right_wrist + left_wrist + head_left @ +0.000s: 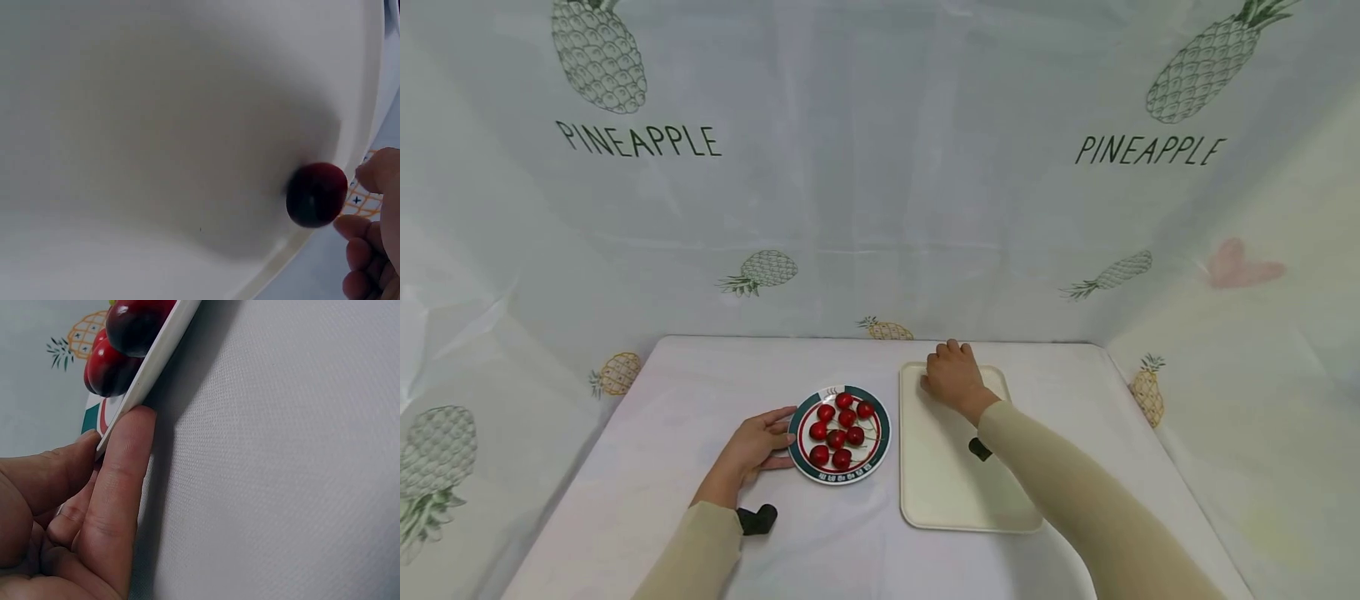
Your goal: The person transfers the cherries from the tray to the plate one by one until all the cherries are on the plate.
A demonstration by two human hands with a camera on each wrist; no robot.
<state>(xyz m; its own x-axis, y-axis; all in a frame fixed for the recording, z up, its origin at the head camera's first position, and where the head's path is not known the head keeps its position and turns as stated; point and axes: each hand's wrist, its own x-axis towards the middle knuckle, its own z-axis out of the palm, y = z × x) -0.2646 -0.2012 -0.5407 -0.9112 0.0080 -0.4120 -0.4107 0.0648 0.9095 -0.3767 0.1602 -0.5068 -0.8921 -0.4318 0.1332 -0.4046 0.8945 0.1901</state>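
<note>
In the head view, a round plate (881, 450) with a green and red patterned rim holds several red cherries (836, 439) with pale stems. My left hand (754, 442) grips the plate's left rim; the left wrist view has the thumb above the rim and a finger (122, 481) underneath. Over the far end of a cream tray (955, 500) is my right hand (957, 379), fingers bent. Close to its fingertips, by the tray's rim, a dark red cherry (317, 195) appears in the right wrist view. A gap shows between thumb and forefinger, and no stem is visible there.
Plate and tray stand side by side on a table covered with a white cloth (700, 375). A pale curtain (880, 183) printed with pineapples rises behind the table's far edge. Black straps (757, 520) show at both wrists.
</note>
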